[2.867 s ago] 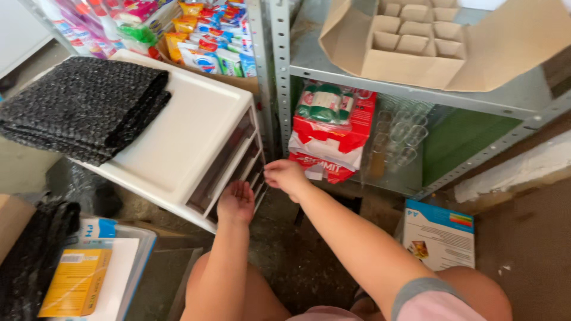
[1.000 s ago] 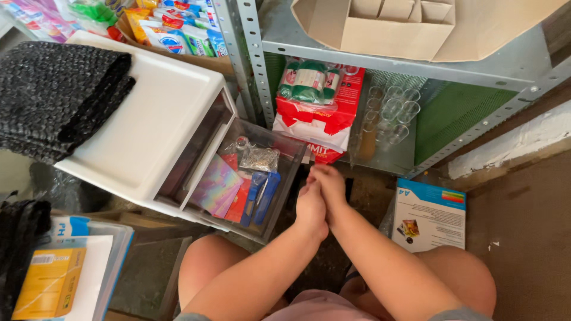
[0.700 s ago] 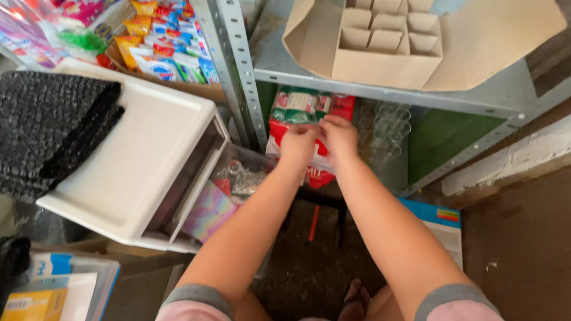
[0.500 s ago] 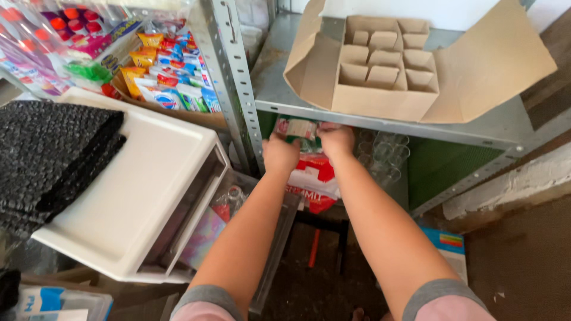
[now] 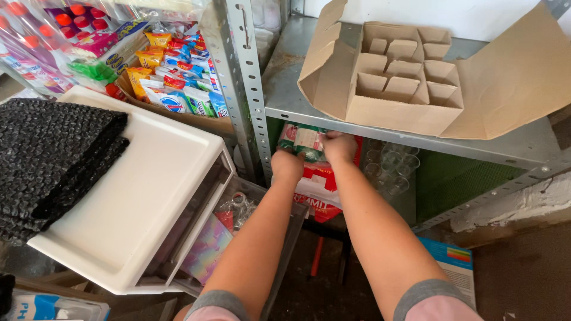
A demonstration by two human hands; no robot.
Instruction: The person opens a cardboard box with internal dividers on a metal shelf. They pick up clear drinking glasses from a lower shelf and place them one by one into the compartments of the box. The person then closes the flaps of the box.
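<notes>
Both my hands reach under the grey metal shelf. My left hand and my right hand both grip a red, white and green plastic-wrapped pack that stands on the lower level. The pack's top is partly hidden by the shelf edge. Below my left forearm a clear drawer of the white plastic drawer unit stands pulled out, filled with colourful packets.
An open cardboard box with dividers sits on the shelf. Clear glasses stand behind the pack. A black mesh bundle lies on the drawer unit. Snack packets fill a box at left. A blue-and-white leaflet lies on the floor.
My hands pulled the drawer open, then left it and rose to the pack under the shelf, which they now grip. The camera tilted upward.
</notes>
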